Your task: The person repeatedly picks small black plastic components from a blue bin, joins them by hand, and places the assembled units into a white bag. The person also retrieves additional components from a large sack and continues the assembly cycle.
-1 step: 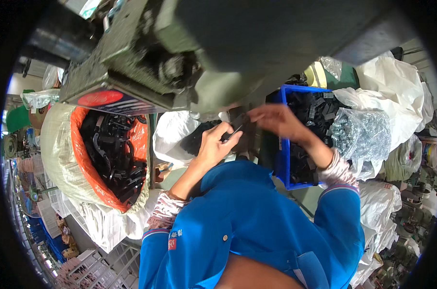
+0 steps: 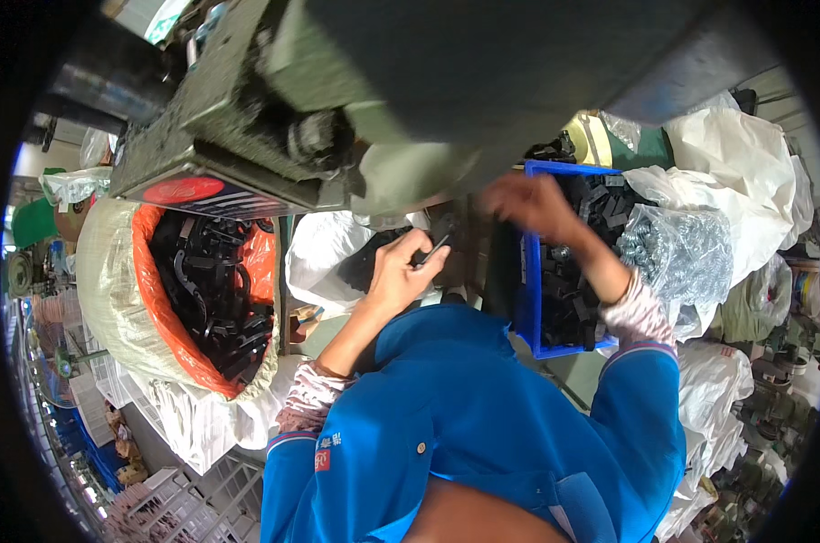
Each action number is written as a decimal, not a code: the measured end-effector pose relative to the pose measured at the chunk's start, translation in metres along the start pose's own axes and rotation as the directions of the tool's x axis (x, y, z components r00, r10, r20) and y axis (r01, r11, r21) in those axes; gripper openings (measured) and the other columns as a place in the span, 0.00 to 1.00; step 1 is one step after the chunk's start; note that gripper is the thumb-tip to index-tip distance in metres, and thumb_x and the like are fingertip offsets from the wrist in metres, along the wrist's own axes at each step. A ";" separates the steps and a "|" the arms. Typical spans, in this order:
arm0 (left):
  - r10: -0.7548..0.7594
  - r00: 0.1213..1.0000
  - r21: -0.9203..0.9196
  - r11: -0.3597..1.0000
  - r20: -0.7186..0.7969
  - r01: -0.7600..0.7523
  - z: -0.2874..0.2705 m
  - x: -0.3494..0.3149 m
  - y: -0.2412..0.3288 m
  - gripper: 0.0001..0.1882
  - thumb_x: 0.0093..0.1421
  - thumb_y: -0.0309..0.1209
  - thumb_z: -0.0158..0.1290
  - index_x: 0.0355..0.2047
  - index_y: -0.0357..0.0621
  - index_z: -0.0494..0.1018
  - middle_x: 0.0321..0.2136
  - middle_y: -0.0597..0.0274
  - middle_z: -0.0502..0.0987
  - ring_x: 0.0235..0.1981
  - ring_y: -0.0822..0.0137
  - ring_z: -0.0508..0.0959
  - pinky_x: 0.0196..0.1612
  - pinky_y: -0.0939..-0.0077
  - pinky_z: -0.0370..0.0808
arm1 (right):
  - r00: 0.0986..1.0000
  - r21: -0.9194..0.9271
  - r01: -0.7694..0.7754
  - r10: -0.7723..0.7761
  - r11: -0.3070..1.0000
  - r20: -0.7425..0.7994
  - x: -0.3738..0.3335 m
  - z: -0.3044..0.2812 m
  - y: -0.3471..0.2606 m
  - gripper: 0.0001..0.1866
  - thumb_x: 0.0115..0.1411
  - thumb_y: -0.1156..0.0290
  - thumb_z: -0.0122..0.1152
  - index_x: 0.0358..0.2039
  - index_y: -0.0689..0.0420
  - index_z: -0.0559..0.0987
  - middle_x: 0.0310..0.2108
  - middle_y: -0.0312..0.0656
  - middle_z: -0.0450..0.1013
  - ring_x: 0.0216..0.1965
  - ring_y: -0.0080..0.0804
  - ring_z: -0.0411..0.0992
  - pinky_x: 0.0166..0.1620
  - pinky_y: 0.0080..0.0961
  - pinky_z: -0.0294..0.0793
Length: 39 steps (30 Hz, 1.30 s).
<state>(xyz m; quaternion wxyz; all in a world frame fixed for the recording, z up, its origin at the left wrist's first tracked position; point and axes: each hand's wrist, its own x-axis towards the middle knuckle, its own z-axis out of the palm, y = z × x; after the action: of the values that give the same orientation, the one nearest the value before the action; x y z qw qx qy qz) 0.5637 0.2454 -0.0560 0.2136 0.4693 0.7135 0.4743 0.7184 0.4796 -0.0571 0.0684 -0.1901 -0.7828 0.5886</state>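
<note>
My left hand (image 2: 402, 271) is closed round a small dark part (image 2: 432, 251) whose thin end sticks out past the thumb and forefinger. It is below the rounded, pale head of a big grey-green machine (image 2: 419, 172). To the right, my right hand (image 2: 529, 206) is raised beside the near-left edge of a blue crate (image 2: 535, 308). Its fingers are blurred by motion, so whether they hold anything does not show. Black blocky parts (image 2: 577, 303) fill the crate. Behind my left hand lies a dark heap of parts (image 2: 363, 265) on white plastic.
A sack lined with orange plastic (image 2: 147, 299), full of black curved parts (image 2: 206, 271), stands at the left. On the crate's right side rests a clear bag of small metal pieces (image 2: 686, 249), with white sacks (image 2: 744, 172) beyond it. The machine overhangs the work area.
My right hand has moved right, away from the left hand and toward the blue crate. My left hand stays nearly in place, still holding the dark part.
</note>
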 end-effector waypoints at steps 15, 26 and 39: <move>-0.084 0.992 -0.275 0.960 -0.090 0.057 -0.018 -0.027 -0.011 0.13 0.59 0.27 0.61 0.27 0.38 0.66 0.46 0.48 0.80 0.48 0.67 0.76 0.47 0.71 0.73 | 0.998 -0.967 -0.064 0.022 0.248 -0.061 0.090 -0.143 0.135 0.11 0.58 0.74 0.51 0.39 0.54 0.80 0.38 0.52 0.77 0.44 0.50 0.77 0.45 0.43 0.77; -0.089 0.988 -0.267 0.962 -0.122 0.053 -0.050 -0.031 -0.022 0.16 0.56 0.26 0.64 0.20 0.38 0.66 0.26 0.59 0.79 0.51 0.64 0.79 0.43 0.75 0.73 | 0.943 -0.819 -0.235 -0.082 0.523 -0.323 0.093 -0.162 0.181 0.14 0.51 0.72 0.63 0.40 0.60 0.80 0.41 0.58 0.77 0.44 0.56 0.75 0.47 0.45 0.75; 0.062 0.997 -0.205 0.976 -0.035 -0.068 -0.089 -0.033 -0.035 0.16 0.54 0.24 0.62 0.24 0.37 0.62 0.49 0.48 0.79 0.41 0.52 0.83 0.41 0.71 0.77 | 0.996 0.398 0.090 -0.083 0.913 -0.035 0.002 0.101 -0.054 0.17 0.62 0.78 0.62 0.52 0.62 0.78 0.36 0.38 0.78 0.36 0.21 0.76 0.40 0.19 0.77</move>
<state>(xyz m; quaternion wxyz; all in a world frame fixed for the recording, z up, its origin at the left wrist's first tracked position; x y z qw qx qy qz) 0.4958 0.1708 -0.0506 0.2353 0.4610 0.6478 0.5589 0.6712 0.3771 -0.0364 0.1384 -0.1426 -0.6534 0.7305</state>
